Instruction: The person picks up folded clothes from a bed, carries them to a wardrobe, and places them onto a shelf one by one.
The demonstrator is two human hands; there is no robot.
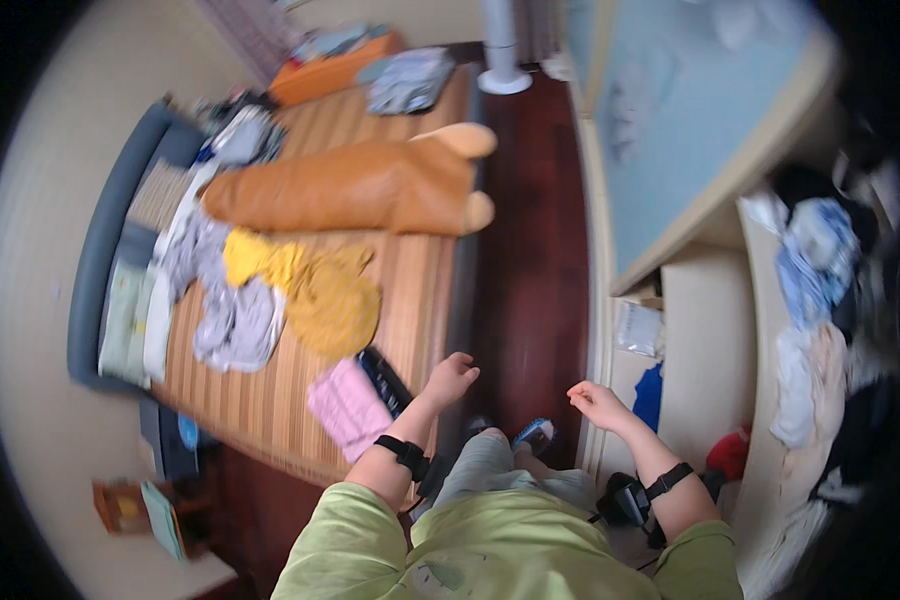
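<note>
Two bare hands are held apart over the gap between a bed and an open wardrobe.
The left hand (453,378) is held near the bed's edge, its fingers loosely curved and a narrow gap left at the thumb; just beyond the forearm, a pink folded cloth (350,408) is laid on the striped bed (255,415), with a black folded item (384,381) set along its side. The right hand (600,405) is raised near the wardrobe (710,340), fingers bent inward — whether they are fully closed cannot be told. Beside it, a blue cloth (648,396) is seen in a compartment. Farther up the bed, a yellow garment (335,300) is spread below a long brown cushion (320,190).
</note>
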